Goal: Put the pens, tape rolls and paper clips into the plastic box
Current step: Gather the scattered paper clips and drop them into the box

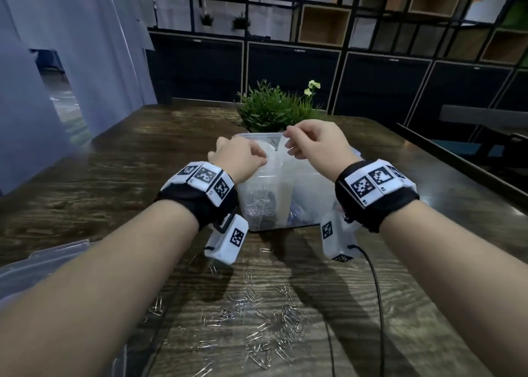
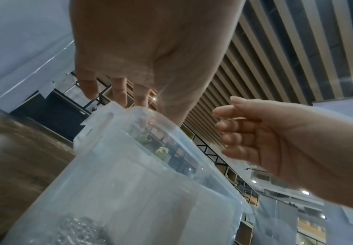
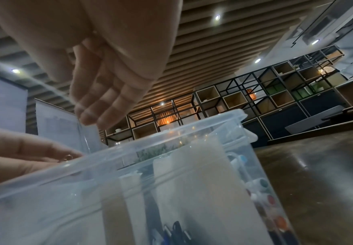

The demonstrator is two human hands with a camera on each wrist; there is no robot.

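Note:
The clear plastic box (image 1: 308, 205) stands mid-table, and both hands hover over its open top. My left hand (image 1: 264, 156) pinches one paper clip (image 3: 68, 156) between thumb and fingers above the left compartment, where a heap of clips (image 1: 258, 208) lies. My right hand (image 1: 287, 136) is higher, over the far rim, pinching a thin clear plastic sheet (image 3: 89, 136) that hangs down. Pens and markers (image 3: 263, 195) stand in the right compartment behind a beige divider (image 3: 202, 174). Many loose paper clips (image 1: 271, 328) are scattered on the table in front of the box.
A green potted plant (image 1: 271, 111) stands just behind the box. The clear lid (image 1: 43, 262) lies at the near left. A black cable (image 1: 377, 291) runs from my right wrist across the near table. Dark cabinets and shelving stand beyond the far edge.

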